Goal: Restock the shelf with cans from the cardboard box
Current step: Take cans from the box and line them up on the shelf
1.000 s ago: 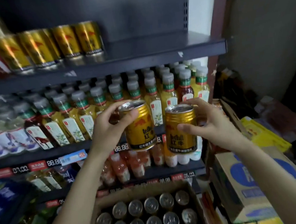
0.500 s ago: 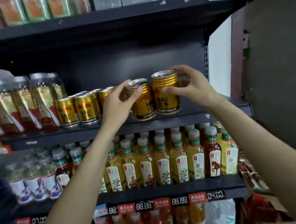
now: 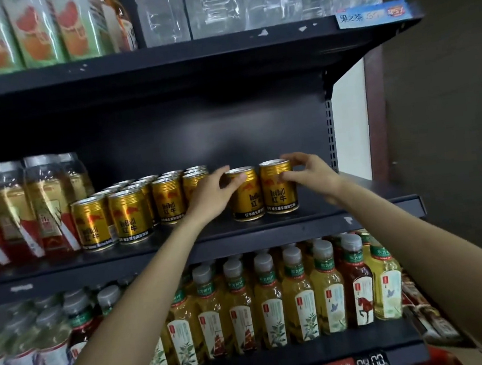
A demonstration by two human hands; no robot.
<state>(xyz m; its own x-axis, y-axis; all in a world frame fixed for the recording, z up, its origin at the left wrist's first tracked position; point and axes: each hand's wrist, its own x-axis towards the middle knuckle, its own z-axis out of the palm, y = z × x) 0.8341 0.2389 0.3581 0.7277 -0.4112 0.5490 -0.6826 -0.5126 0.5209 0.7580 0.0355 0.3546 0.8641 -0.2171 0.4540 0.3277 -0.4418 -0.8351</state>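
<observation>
Two gold cans are stood upright on the middle shelf [image 3: 312, 219], side by side and touching, just right of the stocked cans [image 3: 130, 211]. The left can [image 3: 245, 195] is grasped near its top by the left hand [image 3: 211, 197], the right can [image 3: 279, 188] pinched at its rim by the right hand [image 3: 307, 172], probably so that both can be steadied and aligned with the row. The cardboard box is not in view.
</observation>
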